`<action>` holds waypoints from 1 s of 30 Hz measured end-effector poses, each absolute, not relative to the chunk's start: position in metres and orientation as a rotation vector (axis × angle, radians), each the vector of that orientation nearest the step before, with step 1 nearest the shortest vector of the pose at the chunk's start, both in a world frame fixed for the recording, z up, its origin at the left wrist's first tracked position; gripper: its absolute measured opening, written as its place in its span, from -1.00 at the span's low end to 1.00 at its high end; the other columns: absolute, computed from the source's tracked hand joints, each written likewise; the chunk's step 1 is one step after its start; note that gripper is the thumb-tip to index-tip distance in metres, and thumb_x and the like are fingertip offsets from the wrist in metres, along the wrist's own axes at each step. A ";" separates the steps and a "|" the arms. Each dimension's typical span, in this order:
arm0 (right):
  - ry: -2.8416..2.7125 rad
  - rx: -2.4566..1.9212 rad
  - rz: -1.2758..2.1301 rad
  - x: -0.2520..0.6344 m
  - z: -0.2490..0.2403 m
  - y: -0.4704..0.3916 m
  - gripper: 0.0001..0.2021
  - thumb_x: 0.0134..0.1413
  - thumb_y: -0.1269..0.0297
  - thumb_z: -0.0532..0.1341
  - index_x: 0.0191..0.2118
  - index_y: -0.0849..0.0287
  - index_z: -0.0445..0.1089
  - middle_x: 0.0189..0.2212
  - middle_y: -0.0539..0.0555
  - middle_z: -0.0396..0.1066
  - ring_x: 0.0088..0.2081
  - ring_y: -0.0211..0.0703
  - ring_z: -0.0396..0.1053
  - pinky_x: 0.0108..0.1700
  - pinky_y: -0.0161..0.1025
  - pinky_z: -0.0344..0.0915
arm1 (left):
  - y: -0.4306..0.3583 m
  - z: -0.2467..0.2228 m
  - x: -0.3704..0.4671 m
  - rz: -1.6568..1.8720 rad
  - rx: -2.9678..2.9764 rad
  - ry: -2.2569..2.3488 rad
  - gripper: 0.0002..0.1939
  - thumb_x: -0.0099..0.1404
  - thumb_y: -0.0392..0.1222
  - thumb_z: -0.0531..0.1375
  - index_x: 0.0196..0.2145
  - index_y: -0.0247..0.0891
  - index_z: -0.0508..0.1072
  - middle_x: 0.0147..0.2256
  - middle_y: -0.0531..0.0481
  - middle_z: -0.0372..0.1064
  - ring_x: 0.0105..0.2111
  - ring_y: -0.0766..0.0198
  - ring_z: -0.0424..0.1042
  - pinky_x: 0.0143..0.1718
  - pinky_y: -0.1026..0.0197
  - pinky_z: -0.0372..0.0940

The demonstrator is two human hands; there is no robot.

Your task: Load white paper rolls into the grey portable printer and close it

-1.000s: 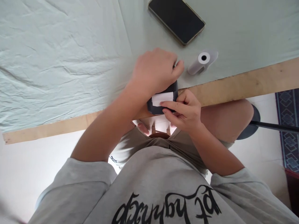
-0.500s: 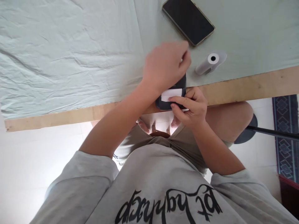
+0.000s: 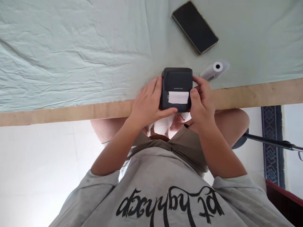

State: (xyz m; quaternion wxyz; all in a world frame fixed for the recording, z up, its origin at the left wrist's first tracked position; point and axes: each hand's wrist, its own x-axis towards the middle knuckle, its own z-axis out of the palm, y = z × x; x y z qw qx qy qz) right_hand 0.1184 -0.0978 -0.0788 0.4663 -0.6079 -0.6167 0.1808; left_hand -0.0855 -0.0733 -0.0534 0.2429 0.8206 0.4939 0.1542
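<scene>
A small black receipt printer [image 3: 178, 79] rests at the front edge of the table, with a short strip of white paper [image 3: 178, 97] lying across its front part. My left hand [image 3: 149, 102] lies along the printer's left side, its thumb stretched over the lower front corner. From the right, my right hand [image 3: 203, 99] holds the other side, the fingers bent and the thumb against the casing. Just beyond the right fingers a roll of white paper [image 3: 209, 72] lies on its side with its loose end curling out.
A dark-screened phone [image 3: 195, 26] lies beyond the paper roll. Wrinkled pale green cloth [image 3: 82, 56] covers the table, whose bare wooden edge [image 3: 106, 110] runs in front of me. My knees are beneath that edge. A black bar [image 3: 267, 140] stands out at the right, near a patterned dark mat [image 3: 272, 142].
My left hand has come down from above the printer to its left side. My right hand has left the paper strip and moved to the right side. The printer is now fully uncovered.
</scene>
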 end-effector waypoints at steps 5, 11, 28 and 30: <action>-1.604 -1.552 0.446 0.121 -0.079 -0.094 -0.58 0.41 0.01 0.03 0.20 0.07 0.37 -0.30 0.04 0.44 -0.29 -0.16 0.42 -0.17 -0.11 0.44 | -0.081 -0.058 -0.085 0.369 2.346 1.403 0.20 0.13 0.37 0.36 0.42 -0.48 0.02 0.39 -0.49 0.04 0.39 -0.28 0.12 0.38 -0.17 0.09; -1.563 -1.648 0.608 0.122 -0.070 -0.095 -0.45 0.36 -0.20 -0.03 0.22 0.01 0.35 -0.13 0.10 0.45 -0.14 -0.06 0.44 -0.02 0.00 0.45 | -0.085 -0.063 -0.089 0.448 2.383 1.413 0.11 0.18 0.38 0.33 0.40 -0.45 0.11 0.36 -0.46 0.13 0.34 -0.25 0.22 0.34 -0.13 0.18; -1.606 -1.682 0.787 0.121 -0.064 -0.095 -0.38 0.34 -0.25 -0.13 0.30 -0.01 0.18 0.06 0.14 0.41 0.03 0.05 0.41 0.10 0.15 0.39 | -0.081 -0.066 -0.089 0.594 2.353 1.419 0.04 0.09 0.30 0.43 0.33 -0.35 0.25 0.35 -0.41 0.13 0.31 -0.24 0.24 0.31 -0.16 0.24; -1.610 -1.687 0.769 0.123 -0.069 -0.096 -0.40 0.34 -0.22 -0.09 0.30 -0.01 0.18 -0.01 0.14 0.41 -0.02 0.04 0.42 0.06 0.15 0.41 | -0.082 -0.065 -0.089 0.571 2.347 1.435 0.05 0.08 0.30 0.43 0.33 -0.39 0.24 0.35 -0.43 0.12 0.31 -0.25 0.24 0.30 -0.16 0.24</action>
